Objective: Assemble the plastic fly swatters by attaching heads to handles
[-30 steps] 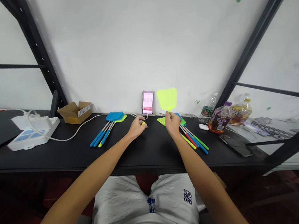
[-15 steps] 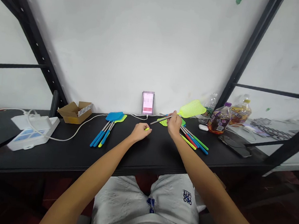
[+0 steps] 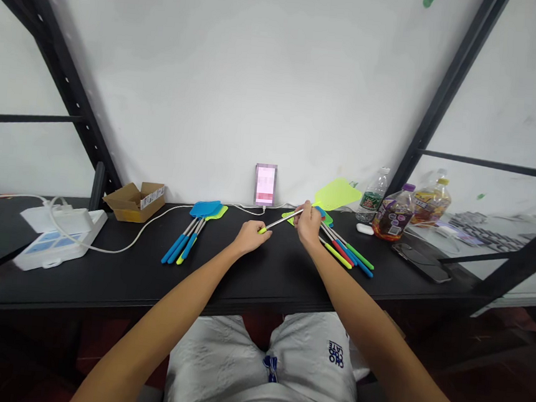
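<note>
A yellow-green fly swatter (image 3: 338,194) with a thin metal rod stretches between my two hands above the black table. My left hand (image 3: 250,238) is closed around its yellow-green handle, most of which the fingers cover. Near the base of the mesh head, my right hand (image 3: 308,222) grips the rod. The rod's near end meets the handle at my left fingertips. Beneath and beside my right hand lies a fanned bunch of fly swatters (image 3: 345,250) with green, blue, red and yellow-green handles. Further left lies another bunch of fly swatters (image 3: 183,244), mostly blue.
A phone (image 3: 265,185) with a blurred screen leans against the wall. An open cardboard box (image 3: 137,205) and a white power strip (image 3: 60,239) are at the left. Drink bottles (image 3: 394,213), a white case (image 3: 365,229) and a dark phone (image 3: 421,262) sit at the right.
My right hand has moved slightly left and down with the swatter head. The rod's end, apart from the handle before, now meets it. My left hand has barely moved.
</note>
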`<state>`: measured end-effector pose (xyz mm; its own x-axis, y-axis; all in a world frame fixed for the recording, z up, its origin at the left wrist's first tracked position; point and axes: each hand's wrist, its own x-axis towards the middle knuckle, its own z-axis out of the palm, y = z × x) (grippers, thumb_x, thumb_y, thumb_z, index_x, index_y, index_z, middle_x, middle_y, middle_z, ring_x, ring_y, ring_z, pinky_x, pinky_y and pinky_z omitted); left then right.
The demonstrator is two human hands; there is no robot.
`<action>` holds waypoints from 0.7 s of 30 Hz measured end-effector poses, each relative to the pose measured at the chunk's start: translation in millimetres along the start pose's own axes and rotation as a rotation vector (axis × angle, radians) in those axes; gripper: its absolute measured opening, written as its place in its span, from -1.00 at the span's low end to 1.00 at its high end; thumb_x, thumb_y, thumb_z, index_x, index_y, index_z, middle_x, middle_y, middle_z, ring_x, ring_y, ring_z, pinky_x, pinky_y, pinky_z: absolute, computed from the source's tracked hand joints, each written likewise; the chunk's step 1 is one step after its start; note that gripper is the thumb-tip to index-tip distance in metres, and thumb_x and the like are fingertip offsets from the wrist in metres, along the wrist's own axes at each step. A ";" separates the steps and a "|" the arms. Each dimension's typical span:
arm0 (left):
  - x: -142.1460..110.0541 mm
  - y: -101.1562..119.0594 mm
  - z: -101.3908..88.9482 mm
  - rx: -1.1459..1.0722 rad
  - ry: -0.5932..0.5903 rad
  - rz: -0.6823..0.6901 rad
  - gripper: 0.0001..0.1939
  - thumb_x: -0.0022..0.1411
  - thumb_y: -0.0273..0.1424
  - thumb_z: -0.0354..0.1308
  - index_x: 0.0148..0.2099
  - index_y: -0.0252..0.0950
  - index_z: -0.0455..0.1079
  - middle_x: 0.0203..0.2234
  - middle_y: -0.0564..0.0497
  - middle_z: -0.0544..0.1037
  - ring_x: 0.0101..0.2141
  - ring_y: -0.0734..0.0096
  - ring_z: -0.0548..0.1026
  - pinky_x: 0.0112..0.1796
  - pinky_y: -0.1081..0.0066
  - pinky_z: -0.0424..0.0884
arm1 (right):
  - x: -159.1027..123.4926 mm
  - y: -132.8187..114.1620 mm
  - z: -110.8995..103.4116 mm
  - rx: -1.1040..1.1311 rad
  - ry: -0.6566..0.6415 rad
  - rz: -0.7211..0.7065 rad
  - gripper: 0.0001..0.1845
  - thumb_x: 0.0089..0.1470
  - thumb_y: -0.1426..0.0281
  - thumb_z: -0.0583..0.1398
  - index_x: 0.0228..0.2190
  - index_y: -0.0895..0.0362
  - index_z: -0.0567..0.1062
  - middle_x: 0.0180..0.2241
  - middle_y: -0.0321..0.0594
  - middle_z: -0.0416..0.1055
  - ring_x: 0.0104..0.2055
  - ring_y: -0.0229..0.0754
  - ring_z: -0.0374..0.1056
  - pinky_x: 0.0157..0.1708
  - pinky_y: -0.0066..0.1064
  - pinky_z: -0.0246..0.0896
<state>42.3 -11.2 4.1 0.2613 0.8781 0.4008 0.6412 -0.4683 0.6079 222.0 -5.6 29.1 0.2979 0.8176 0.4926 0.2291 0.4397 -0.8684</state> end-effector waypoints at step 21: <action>-0.7 1.4 -0.9 -0.073 0.001 0.017 -0.63 0.04 -0.21 0.16 -0.63 -0.29 0.14 -0.70 0.17 0.13 -0.57 0.55 0.12 -0.51 0.47 -0.04 | -19.9 3.3 25.8 0.197 -0.341 0.062 -0.38 0.16 -0.14 -0.10 -0.51 0.12 0.33 -0.73 -0.35 0.24 -0.73 -0.34 0.13 -0.71 -0.51 0.01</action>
<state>42.4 -12.6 5.3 0.2710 0.8696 0.4127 0.5819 -0.4895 0.6494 192.9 -10.8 14.9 -0.0264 0.9066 0.4211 0.0284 0.4218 -0.9063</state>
